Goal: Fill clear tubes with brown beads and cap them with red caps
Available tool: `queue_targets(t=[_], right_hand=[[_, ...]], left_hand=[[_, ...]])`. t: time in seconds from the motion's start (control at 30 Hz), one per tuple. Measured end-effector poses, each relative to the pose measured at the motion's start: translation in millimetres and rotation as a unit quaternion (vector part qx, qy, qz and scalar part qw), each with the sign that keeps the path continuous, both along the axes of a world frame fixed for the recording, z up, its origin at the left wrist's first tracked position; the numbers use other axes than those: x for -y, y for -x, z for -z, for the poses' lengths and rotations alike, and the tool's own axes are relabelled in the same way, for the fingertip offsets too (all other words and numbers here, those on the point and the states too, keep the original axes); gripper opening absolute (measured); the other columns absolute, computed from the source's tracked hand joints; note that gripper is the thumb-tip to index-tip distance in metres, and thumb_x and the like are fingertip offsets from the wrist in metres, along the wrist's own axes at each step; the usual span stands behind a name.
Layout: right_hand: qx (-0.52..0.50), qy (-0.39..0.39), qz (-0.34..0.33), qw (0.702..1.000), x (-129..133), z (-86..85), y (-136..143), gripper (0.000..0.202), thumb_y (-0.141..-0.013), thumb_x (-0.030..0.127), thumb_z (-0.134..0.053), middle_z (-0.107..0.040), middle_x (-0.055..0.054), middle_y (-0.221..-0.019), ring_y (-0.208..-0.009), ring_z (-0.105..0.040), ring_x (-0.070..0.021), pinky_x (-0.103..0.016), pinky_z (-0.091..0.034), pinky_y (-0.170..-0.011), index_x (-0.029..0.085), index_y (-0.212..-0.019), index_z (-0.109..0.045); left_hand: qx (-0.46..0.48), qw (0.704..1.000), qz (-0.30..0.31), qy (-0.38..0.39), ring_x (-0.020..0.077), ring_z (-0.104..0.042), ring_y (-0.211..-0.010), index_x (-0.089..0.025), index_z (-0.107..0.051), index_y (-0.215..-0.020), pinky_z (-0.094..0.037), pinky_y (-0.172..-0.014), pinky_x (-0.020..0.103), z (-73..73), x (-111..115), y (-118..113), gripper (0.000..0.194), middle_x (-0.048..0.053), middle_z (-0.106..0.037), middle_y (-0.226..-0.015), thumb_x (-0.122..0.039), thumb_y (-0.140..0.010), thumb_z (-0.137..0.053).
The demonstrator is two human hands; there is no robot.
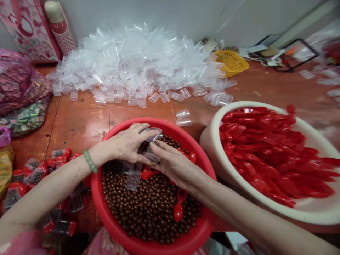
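A red basin [117,129] holds many small brown balls [143,209] with a chocolate-like look. Over it, my left hand [127,143], wearing a green bead bracelet, has its fingers closed on a clear plastic container [155,134]. My right hand [172,164] meets it from the right, fingers closed around another clear container [152,155], partly hidden between the hands. Below them a loose clear container [133,180] lies on the balls. Red plastic caps lie there too, one red cap [178,211] near the right side and another partly under my hands.
A white tub [212,141] full of red plastic pieces [265,152] stands right. Clear containers [138,63] are heaped along the wall, beside a yellow basket [231,63]. Filled, red-capped containers [34,173] lie left, below bags of small packets [23,117]. A flask [60,28] stands behind.
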State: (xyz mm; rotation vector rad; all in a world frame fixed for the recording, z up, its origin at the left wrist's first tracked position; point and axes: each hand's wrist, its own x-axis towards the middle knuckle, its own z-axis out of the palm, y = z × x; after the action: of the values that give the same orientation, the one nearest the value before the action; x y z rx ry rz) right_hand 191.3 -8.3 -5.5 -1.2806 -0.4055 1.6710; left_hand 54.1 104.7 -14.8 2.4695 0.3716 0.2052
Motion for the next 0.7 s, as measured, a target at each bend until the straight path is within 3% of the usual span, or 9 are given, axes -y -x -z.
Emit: queue_targets(t=[0.1,0.23,0.43,0.57,0.7], right_hand=[[0.004,0.028,0.002,1.000,-8,4.6,-6,0.017,-0.083,0.031,-0.068,-0.068,-0.002,-0.113,-0.098,-0.065,-0.0156,-0.034,-0.056,-0.087,0.025,-0.099,-0.065],[-0.006,0.050,-0.039,0.998,-14,5.1,-18,0.015,-0.084,0.032,-0.068,-0.072,-0.005,-0.095,-0.086,-0.067,-0.0161,-0.037,-0.056,-0.085,0.020,-0.092,-0.066],[-0.008,0.036,-0.085,0.996,-6,1.3,-24,0.019,-0.082,0.032,-0.069,-0.071,-0.007,-0.111,-0.099,-0.067,-0.0193,-0.040,-0.053,-0.092,0.021,-0.096,-0.066],[0.024,0.024,-0.093,0.995,1,-0.7,-25,0.032,-0.081,0.027,-0.069,-0.064,-0.006,-0.126,-0.114,-0.062,-0.0204,-0.043,-0.051,-0.096,0.025,-0.112,-0.061],[0.060,0.005,-0.101,0.993,7,-3.2,-27,0.041,-0.078,0.028,-0.070,-0.055,-0.008,-0.137,-0.122,-0.057,-0.0229,-0.046,-0.052,-0.096,0.027,-0.117,-0.057]], left_hand=[[-0.039,0.998,0.015,0.054,0.0306,-0.041,-0.137,-0.009,-0.035,-0.143,-0.034,-0.113,0.045,-1.1,-10,-4,0.082,0.022,-0.042,-0.148,-0.046,-0.078,-0.069],[-0.096,0.989,0.013,0.111,0.0273,-0.055,-0.124,-0.010,-0.045,-0.136,-0.042,-0.104,0.039,-2.2,-8,-9,0.060,0.018,-0.054,-0.139,-0.052,-0.093,-0.042],[-0.261,0.953,-0.006,0.154,0.0276,-0.059,-0.119,-0.018,-0.052,-0.135,-0.042,-0.102,0.039,5.5,-7,-12,0.072,0.013,-0.061,-0.134,-0.068,-0.090,-0.027],[-0.288,0.946,-0.006,0.152,0.0280,-0.056,-0.123,-0.016,-0.051,-0.137,-0.040,-0.105,0.041,4.0,-7,-12,0.075,0.014,-0.058,-0.137,-0.067,-0.090,-0.024],[-0.263,0.949,0.013,0.176,0.0257,-0.063,-0.113,-0.020,-0.052,-0.136,-0.048,-0.096,0.038,-2.4,-2,-1,0.073,0.012,-0.061,-0.134,-0.069,-0.090,-0.023]])
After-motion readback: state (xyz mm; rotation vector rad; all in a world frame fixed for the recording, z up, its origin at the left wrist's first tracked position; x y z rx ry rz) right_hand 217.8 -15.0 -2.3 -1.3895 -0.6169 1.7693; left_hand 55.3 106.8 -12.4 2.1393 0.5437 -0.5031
